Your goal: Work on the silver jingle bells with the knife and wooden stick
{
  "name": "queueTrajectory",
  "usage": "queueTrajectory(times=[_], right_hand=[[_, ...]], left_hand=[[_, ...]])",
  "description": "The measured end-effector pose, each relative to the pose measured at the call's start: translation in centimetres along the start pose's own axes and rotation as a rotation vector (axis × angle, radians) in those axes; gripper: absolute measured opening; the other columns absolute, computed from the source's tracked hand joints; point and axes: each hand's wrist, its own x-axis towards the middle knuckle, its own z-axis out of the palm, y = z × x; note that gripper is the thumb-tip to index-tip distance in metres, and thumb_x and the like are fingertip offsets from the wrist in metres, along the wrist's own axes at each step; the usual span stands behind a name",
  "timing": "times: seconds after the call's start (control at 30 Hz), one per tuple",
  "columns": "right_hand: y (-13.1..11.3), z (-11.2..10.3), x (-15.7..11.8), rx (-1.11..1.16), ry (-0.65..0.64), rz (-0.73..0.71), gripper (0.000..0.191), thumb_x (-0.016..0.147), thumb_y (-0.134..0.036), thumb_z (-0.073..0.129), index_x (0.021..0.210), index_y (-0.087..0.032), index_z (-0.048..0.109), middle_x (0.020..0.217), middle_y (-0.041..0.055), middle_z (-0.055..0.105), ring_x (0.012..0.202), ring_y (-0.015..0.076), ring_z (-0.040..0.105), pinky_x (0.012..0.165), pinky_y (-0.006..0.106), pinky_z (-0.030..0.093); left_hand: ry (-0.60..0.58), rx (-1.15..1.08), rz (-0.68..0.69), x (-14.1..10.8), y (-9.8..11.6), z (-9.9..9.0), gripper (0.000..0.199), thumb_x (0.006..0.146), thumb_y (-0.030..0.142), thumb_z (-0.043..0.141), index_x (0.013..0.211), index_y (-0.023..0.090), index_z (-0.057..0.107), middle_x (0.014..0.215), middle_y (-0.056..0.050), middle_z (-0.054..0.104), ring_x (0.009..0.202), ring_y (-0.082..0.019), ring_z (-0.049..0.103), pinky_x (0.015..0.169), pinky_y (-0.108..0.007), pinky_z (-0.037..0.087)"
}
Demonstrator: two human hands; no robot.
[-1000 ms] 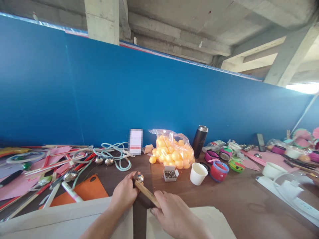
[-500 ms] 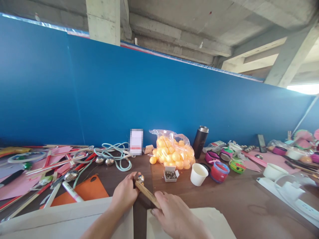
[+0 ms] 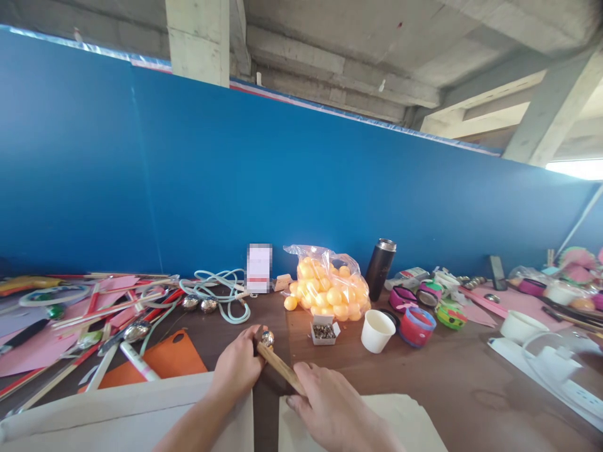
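In the head view, my left hand (image 3: 239,363) is closed around the far end of a short wooden stick (image 3: 281,370). A shiny silver bell (image 3: 267,339) sits at that same end, right by my left fingertips; how it is joined to the stick is hidden. My right hand (image 3: 332,402) grips the near end of the stick, thumb below and fingers over the top. White paper sheets (image 3: 188,414) lie under my forearms. Just beyond my hands stands a small open box of metal tacks or similar bits (image 3: 324,331).
A clear bag of orange balls (image 3: 330,292), a white paper cup (image 3: 377,331) and a black flask (image 3: 380,270) stand ahead. Sticks, pink paper and an orange sheet (image 3: 176,358) clutter the left. Wristband-like rings (image 3: 417,326) and a white power strip (image 3: 541,370) are at right.
The whole view has shifted very slightly. Both hands keep their hold on the stick, and a little more of the bell's shiny surface shows.
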Motion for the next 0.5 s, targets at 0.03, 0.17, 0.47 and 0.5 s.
queueTrajectory(times=[0.03, 0.17, 0.47, 0.5], right_hand=[[-0.02, -0.03, -0.01, 0.002, 0.002, -0.001, 0.008, 0.082, -0.028, 0.049, 0.084, -0.021, 0.052, 0.085, 0.0035, 0.067, 0.077, 0.024, 0.064, 0.056, 0.026, 0.032], [-0.12, -0.27, -0.02, 0.012, -0.015, 0.0, 0.009, 0.082, -0.029, 0.049, 0.085, -0.021, 0.053, 0.086, 0.0043, 0.067, 0.078, 0.0245, 0.064, 0.056, 0.026, 0.032], [-0.17, -0.2, 0.0, 0.0, -0.009, 0.002, 0.009, 0.082, -0.029, 0.049, 0.085, -0.021, 0.053, 0.086, 0.0042, 0.067, 0.078, 0.0246, 0.064, 0.056, 0.026, 0.031], [-0.17, -0.2, -0.01, 0.0, -0.01, 0.004, 0.009, 0.082, -0.028, 0.049, 0.085, -0.021, 0.053, 0.086, 0.0042, 0.067, 0.077, 0.0244, 0.064, 0.056, 0.026, 0.031]], left_hand=[[-0.002, -0.001, 0.003, 0.01, 0.0, 0.0, 0.031, 0.075, 0.024, 0.05, 0.105, 0.026, 0.055, 0.109, -0.002, 0.063, 0.097, -0.018, 0.059, 0.08, -0.024, 0.04], [0.017, -0.005, 0.015, 0.01, 0.03, 0.01, 0.031, 0.075, 0.024, 0.049, 0.105, 0.026, 0.055, 0.109, -0.002, 0.063, 0.096, -0.018, 0.06, 0.08, -0.024, 0.04], [0.012, -0.021, 0.008, -0.05, 0.12, 0.0, 0.031, 0.074, 0.024, 0.049, 0.104, 0.027, 0.055, 0.107, -0.001, 0.063, 0.097, -0.018, 0.059, 0.081, -0.025, 0.04], [0.013, -0.024, 0.01, -0.03, 0.09, 0.02, 0.031, 0.074, 0.024, 0.049, 0.104, 0.027, 0.055, 0.107, -0.001, 0.063, 0.097, -0.018, 0.059, 0.081, -0.025, 0.04]])
